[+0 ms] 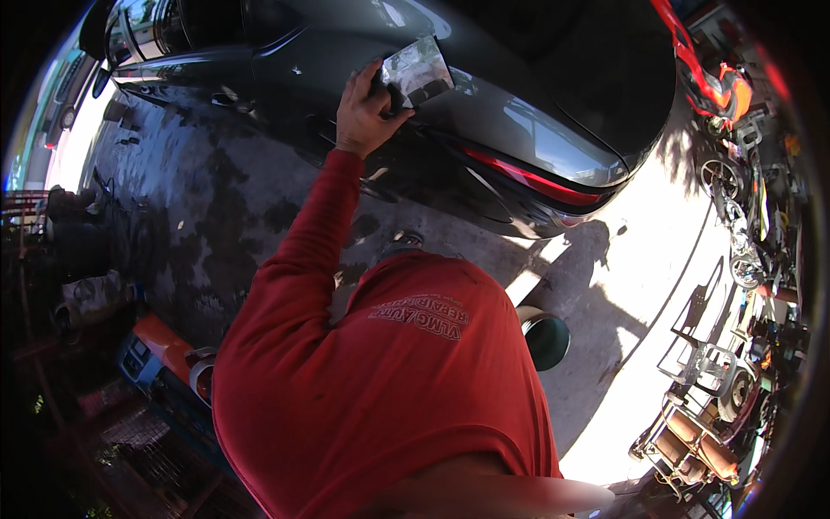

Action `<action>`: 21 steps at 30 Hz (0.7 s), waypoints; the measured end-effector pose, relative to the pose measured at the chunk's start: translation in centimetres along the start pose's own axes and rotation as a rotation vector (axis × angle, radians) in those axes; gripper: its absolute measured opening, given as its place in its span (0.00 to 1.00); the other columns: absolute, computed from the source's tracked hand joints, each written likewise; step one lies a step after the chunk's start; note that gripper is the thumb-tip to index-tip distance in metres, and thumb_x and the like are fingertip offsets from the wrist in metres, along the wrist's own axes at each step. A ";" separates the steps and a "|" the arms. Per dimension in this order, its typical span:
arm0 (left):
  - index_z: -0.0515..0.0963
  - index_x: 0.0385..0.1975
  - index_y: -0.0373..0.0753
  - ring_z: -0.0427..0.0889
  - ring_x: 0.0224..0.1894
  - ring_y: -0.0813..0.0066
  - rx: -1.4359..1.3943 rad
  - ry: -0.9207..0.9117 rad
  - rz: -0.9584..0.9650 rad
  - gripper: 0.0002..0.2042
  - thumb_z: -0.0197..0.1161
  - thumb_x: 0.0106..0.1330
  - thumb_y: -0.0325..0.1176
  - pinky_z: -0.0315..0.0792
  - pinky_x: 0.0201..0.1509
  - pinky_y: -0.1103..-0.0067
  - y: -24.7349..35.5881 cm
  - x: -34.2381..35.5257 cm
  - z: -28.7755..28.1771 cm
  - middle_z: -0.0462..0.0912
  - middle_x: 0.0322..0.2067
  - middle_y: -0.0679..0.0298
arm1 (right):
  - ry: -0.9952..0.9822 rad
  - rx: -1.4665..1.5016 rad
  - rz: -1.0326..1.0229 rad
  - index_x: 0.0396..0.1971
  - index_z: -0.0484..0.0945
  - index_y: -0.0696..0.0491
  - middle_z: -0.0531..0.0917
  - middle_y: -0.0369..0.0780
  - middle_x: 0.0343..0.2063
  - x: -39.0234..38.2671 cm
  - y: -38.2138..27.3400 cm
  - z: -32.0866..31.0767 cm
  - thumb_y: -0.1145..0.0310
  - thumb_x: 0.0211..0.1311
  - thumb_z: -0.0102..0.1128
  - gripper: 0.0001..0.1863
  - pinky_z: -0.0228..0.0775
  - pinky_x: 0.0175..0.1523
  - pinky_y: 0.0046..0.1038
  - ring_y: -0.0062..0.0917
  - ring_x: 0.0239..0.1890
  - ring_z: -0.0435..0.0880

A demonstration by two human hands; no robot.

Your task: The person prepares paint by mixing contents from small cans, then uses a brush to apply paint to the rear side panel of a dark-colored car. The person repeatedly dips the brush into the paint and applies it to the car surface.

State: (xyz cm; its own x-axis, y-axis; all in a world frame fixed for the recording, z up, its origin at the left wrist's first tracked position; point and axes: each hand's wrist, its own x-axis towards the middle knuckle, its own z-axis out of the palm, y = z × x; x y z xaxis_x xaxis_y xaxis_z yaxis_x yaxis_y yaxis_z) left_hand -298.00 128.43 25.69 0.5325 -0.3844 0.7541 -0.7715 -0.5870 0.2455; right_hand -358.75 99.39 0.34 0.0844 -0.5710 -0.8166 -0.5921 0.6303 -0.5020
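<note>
My left hand [367, 114] reaches up and forward in a red sleeve, its fingers and thumb closed around the near edge of a flat, glossy rectangular panel [417, 73]. The panel's face is bright and mirror-like; I cannot tell its exact kind. It is held over the rear side of a dark grey car [493, 104], just left of a long red tail light [532, 177]. Whether the panel touches the bodywork cannot be made out. My right hand is not in view.
A dark green bucket [546, 342] stands on the concrete floor [596, 311] beside me. Along the right are a red-orange machine [731, 93], a chair frame [709, 368], wheels and metal parts. An orange and blue object [160, 346] lies at the lower left.
</note>
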 end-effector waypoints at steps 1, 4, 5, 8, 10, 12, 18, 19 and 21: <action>0.70 0.15 0.40 0.76 0.64 0.47 -0.004 -0.029 0.026 0.24 0.86 0.39 0.39 0.72 0.68 0.57 -0.3 0.3 -0.2 0.72 0.67 0.56 | -0.003 -0.001 0.004 0.40 0.79 0.60 0.85 0.44 0.29 -0.1 0.1 0.1 0.69 0.61 0.74 0.14 0.76 0.28 0.31 0.29 0.25 0.85; 0.70 0.15 0.40 0.74 0.67 0.49 -0.035 -0.123 0.115 0.23 0.85 0.41 0.39 0.71 0.70 0.57 -0.8 1.5 -0.9 0.71 0.68 0.58 | 0.003 -0.012 0.012 0.40 0.79 0.60 0.85 0.43 0.29 -0.4 0.4 0.2 0.69 0.62 0.74 0.14 0.75 0.27 0.30 0.29 0.25 0.85; 0.70 0.15 0.40 0.73 0.68 0.50 -0.048 -0.156 0.148 0.23 0.85 0.42 0.39 0.71 0.71 0.57 -0.7 2.0 -0.9 0.71 0.68 0.59 | 0.006 -0.010 0.017 0.40 0.79 0.59 0.85 0.43 0.29 -0.6 0.6 0.3 0.69 0.62 0.74 0.14 0.75 0.27 0.30 0.29 0.24 0.85; 0.69 0.15 0.40 0.72 0.69 0.47 -0.068 -0.199 0.207 0.24 0.84 0.45 0.39 0.69 0.73 0.57 0.3 3.5 -0.5 0.70 0.70 0.58 | 0.007 -0.014 0.026 0.40 0.79 0.59 0.85 0.43 0.28 -1.1 1.1 0.9 0.69 0.62 0.73 0.13 0.75 0.26 0.30 0.28 0.24 0.85; 0.68 0.15 0.40 0.71 0.69 0.48 -0.099 -0.206 0.242 0.24 0.84 0.46 0.39 0.69 0.72 0.57 1.8 4.7 0.3 0.69 0.71 0.58 | 0.017 -0.015 0.026 0.40 0.79 0.59 0.85 0.43 0.28 -1.4 1.0 1.0 0.69 0.62 0.73 0.13 0.74 0.26 0.30 0.28 0.24 0.85; 0.68 0.15 0.40 0.71 0.70 0.48 -0.139 -0.218 0.274 0.24 0.84 0.46 0.39 0.70 0.71 0.58 3.3 5.4 1.2 0.69 0.71 0.59 | 0.017 -0.023 0.029 0.40 0.79 0.58 0.85 0.43 0.28 -1.7 0.8 1.4 0.69 0.62 0.73 0.13 0.74 0.26 0.29 0.28 0.23 0.85; 0.66 0.14 0.40 0.71 0.70 0.50 -0.224 -0.287 0.362 0.24 0.84 0.45 0.36 0.73 0.69 0.59 6.4 6.3 3.1 0.70 0.70 0.58 | 0.018 0.208 0.103 0.40 0.80 0.53 0.82 0.37 0.26 -2.9 2.3 3.4 0.67 0.65 0.70 0.09 0.65 0.20 0.23 0.24 0.18 0.81; 0.66 0.14 0.40 0.71 0.70 0.50 -0.248 -0.285 0.381 0.24 0.84 0.45 0.35 0.73 0.68 0.60 6.9 6.4 3.7 0.71 0.70 0.58 | 0.025 0.216 0.096 0.41 0.81 0.53 0.83 0.37 0.26 -2.5 4.0 2.4 0.67 0.66 0.70 0.10 0.64 0.20 0.23 0.25 0.18 0.82; 0.66 0.14 0.40 0.72 0.70 0.51 -0.248 -0.294 0.413 0.24 0.84 0.45 0.35 0.73 0.68 0.60 7.1 6.4 3.7 0.71 0.70 0.57 | 0.017 0.207 0.110 0.41 0.81 0.54 0.83 0.37 0.26 -2.4 5.4 3.5 0.66 0.66 0.70 0.10 0.65 0.19 0.24 0.25 0.18 0.82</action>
State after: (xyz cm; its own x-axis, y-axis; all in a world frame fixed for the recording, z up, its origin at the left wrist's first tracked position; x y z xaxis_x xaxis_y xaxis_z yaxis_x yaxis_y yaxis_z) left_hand -298.73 119.16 29.97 0.2164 -0.7498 0.6252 -0.9762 -0.1742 0.1290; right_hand -359.33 105.97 -1.38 0.0143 -0.5006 -0.8655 -0.4196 0.7827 -0.4597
